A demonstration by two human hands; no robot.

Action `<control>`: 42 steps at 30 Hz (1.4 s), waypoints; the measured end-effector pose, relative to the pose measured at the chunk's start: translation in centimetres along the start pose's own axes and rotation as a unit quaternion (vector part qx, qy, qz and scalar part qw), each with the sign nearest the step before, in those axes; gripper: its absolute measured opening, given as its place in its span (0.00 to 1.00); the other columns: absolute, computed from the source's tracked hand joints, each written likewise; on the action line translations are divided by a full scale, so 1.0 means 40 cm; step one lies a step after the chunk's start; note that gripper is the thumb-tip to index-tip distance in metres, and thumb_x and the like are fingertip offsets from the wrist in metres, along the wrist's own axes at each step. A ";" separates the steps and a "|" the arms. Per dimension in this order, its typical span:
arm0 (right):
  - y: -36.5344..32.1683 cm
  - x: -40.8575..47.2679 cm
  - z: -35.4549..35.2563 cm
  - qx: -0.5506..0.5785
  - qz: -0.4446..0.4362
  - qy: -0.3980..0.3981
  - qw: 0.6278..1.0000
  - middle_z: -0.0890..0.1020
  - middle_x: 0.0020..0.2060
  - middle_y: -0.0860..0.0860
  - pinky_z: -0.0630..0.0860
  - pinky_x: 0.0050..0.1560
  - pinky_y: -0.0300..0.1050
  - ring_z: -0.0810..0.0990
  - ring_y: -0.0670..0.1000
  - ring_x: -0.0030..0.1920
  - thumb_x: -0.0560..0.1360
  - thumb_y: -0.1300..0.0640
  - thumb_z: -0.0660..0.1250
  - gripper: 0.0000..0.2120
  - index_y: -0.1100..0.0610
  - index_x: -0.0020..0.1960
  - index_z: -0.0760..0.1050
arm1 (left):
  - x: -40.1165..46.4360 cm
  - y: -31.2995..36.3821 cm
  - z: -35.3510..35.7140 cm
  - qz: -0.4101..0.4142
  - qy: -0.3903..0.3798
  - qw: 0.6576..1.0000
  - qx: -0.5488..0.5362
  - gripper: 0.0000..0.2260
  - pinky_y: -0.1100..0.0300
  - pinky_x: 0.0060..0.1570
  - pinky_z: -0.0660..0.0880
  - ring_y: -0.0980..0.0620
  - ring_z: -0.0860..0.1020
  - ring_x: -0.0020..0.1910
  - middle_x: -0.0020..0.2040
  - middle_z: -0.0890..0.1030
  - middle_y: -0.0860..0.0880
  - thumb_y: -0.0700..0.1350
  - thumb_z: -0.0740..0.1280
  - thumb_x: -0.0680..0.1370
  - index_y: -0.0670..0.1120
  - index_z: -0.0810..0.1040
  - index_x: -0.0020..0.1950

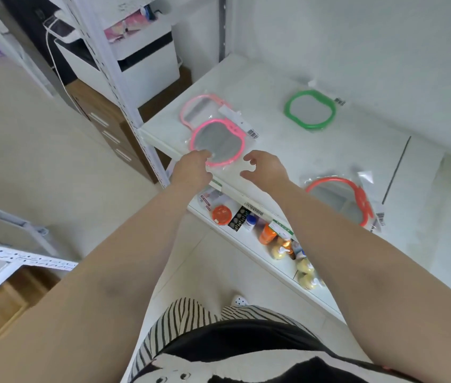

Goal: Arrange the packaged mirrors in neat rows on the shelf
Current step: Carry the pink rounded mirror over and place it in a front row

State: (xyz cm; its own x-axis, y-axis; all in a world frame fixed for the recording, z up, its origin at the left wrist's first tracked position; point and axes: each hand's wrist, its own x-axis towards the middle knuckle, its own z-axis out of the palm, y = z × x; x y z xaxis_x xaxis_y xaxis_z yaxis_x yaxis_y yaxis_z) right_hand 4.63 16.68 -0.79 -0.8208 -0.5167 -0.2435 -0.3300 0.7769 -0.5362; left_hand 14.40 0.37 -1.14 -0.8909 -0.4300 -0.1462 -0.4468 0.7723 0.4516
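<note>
i see four packaged mirrors lying flat on the white shelf (296,150). the bright pink mirror (216,143) sits near the front left corner in its clear bag, and it overlaps the near edge of the pale pink mirror (200,109), which lies just behind it toward the left end. the green mirror (310,109) lies alone farther back, near the wall, well apart from the pink pair. the red mirror (341,200) lies at the front edge on the right, its bag reaching the shelf lip.

my left hand (191,170) is at the front edge of the bright pink mirror; its fingers are curled down onto the frame's near rim, but from behind the knuckles i cannot tell whether they pinch the bag or only rest on it. my right hand (267,168) is just beside that mirror's right side, fingers loosely spread and bent, thumb apart, holding nothing; whether it touches the bag's edge i cannot tell.

under the top board, the lower shelf (246,244) carries small goods: an orange-lidded jar (221,214), an orange bottle (268,233) and some yellow items (305,272). a white drawer cabinet (141,59) stands past the shelf's left upright (124,92).
</note>
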 end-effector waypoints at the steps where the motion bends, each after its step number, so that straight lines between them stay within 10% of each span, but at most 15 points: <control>1: -0.007 0.015 0.003 0.004 0.004 0.002 1.000 0.77 0.62 0.48 0.76 0.55 0.46 0.78 0.51 0.56 0.74 0.52 0.69 0.21 0.50 0.66 0.72 | 0.020 -0.008 -0.004 0.003 0.000 1.000 0.001 0.25 0.53 0.67 0.70 0.44 0.72 0.68 0.68 0.74 0.45 0.37 0.66 0.75 0.45 0.69 0.72; 8: -0.049 0.109 0.033 0.039 0.070 0.038 0.996 0.77 0.58 0.49 0.74 0.39 0.42 0.78 0.51 0.42 0.74 0.52 0.69 0.19 0.49 0.64 0.73 | 0.188 -0.073 -0.039 0.061 -0.014 0.997 0.034 0.22 0.50 0.58 0.75 0.40 0.76 0.59 0.62 0.75 0.40 0.41 0.67 0.74 0.43 0.72 0.68; 18: -0.184 0.120 0.142 0.090 0.254 0.135 0.953 0.78 0.61 0.51 0.71 0.53 0.42 0.77 0.51 0.59 0.73 0.50 0.70 0.20 0.49 0.64 0.74 | 0.353 -0.212 -0.112 0.171 -0.097 0.979 0.063 0.21 0.48 0.53 0.75 0.39 0.75 0.57 0.56 0.76 0.39 0.41 0.69 0.71 0.44 0.73 0.64; 25: -0.235 0.073 0.197 0.110 0.327 0.160 0.925 0.78 0.58 0.50 0.70 0.46 0.41 0.76 0.50 0.46 0.73 0.51 0.70 0.20 0.51 0.64 0.73 | 0.378 -0.246 -0.105 0.213 -0.132 0.967 0.039 0.13 0.50 0.46 0.73 0.40 0.76 0.54 0.55 0.76 0.39 0.41 0.67 0.73 0.41 0.74 0.57; 42: -0.252 0.119 0.191 0.163 0.361 0.116 0.911 0.80 0.57 0.57 0.75 0.52 0.48 0.80 0.58 0.53 0.74 0.51 0.68 0.21 0.62 0.63 0.73 | 0.389 -0.183 -0.076 0.072 -0.184 0.978 -0.061 0.20 0.53 0.51 0.72 0.39 0.76 0.59 0.60 0.77 0.38 0.41 0.68 0.76 0.37 0.69 0.65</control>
State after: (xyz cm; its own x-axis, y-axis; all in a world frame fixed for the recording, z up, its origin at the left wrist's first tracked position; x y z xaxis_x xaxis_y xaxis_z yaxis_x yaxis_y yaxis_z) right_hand 7.60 3.64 -2.73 -0.8575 0.2067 -0.4710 0.4608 0.7158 -0.5247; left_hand 4.06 -13.39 -4.05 -0.9228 -0.1069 -0.3703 -0.3220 0.7415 0.5886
